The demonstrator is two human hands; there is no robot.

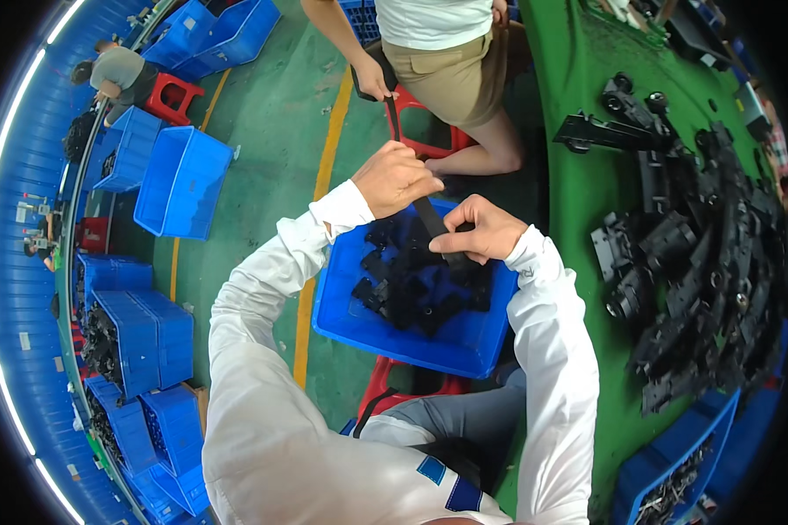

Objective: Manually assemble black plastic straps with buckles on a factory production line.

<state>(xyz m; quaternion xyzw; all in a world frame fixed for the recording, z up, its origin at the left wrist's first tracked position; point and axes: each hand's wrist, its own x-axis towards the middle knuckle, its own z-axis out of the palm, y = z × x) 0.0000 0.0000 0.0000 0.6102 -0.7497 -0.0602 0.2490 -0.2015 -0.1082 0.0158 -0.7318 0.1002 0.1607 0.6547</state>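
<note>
Over a blue plastic bin (394, 352), my left hand (396, 179) is closed around a flat black strap (429, 215). My right hand (483, 229) pinches the strap's lower part between thumb and fingers. Beyond my left hand a thinner dark length runs up to another person's hand (373, 77), which grips it; whether it is one piece with my strap is hidden by my fingers. Inside the bin, below both hands, lies a heap of black plastic parts (385, 284).
To the right, a green-covered table (578, 350) carries a pile of black moulded parts (683, 262). A blue crate (674, 472) of small metal pieces stands lower right. Red stools (383, 385) are near me. On the left are stacked blue bins (179, 184) and a seated person (127, 74).
</note>
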